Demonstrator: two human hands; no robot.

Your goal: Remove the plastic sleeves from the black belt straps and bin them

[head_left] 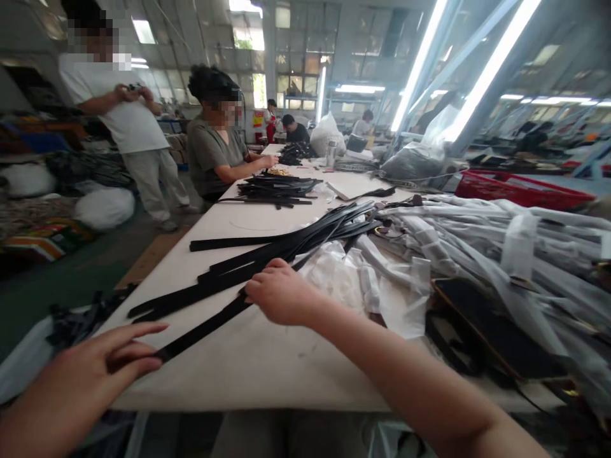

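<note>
My right hand (pixel 279 292) is closed around a long black strap (pixel 205 331) above the pale tabletop. The strap slopes down to the left toward my left hand (pixel 112 359). There its end meets my thumb tip, while the index finger is stretched out apart from the thumb. Just beyond my right hand lies a fanned bundle of black straps (pixel 272 251), their loose ends pointing left. Clear plastic wrapping (pixel 334 273) sits at the right side of the bundle.
Plastic-wrapped straps (pixel 449 235) heap up on the right, beside a dark flat item (pixel 496 324) and a red basket (pixel 525 189). More black strips (pixel 277 189) lie farther along the table (pixel 191 381). A co-worker (pixel 214 140) sits at its left edge; another person (pixel 138 121) stands behind.
</note>
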